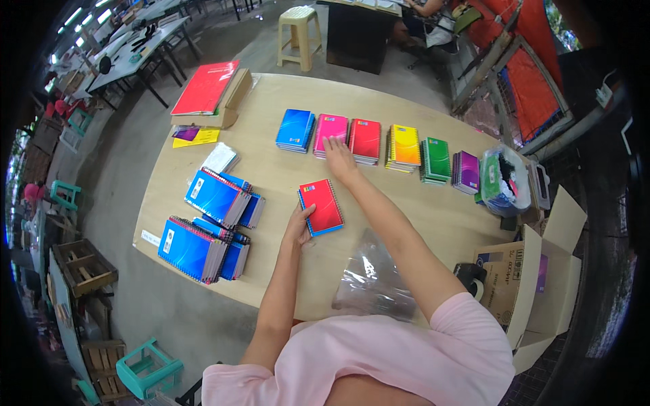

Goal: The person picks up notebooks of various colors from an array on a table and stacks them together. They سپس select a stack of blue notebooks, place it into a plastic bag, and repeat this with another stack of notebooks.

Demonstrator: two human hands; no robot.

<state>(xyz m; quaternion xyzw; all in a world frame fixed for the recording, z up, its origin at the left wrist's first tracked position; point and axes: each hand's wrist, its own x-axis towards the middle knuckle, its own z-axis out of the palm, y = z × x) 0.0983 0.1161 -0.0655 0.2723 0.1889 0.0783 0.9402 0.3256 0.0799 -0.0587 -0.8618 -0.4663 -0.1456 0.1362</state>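
Note:
My left hand (298,224) grips the left edge of a small red spiral notebook (323,204); a blue cover shows along its lower edge, underneath. Farther off, my right hand (340,161) rests with fingers stretched out on the lower part of the pink notebook stack (332,127). That stack stands in a row of spiral notebook piles: blue (295,128) to its left, then red (365,141), yellow (405,145), green (435,159) and purple (466,170) to its right.
Larger blue notebooks (193,247) lie piled at the left, below a red book (205,89) on a cardboard holder. Clear plastic wrap (374,281) lies under my right forearm. A plastic tub (509,183) and an open carton (501,281) stand at the right.

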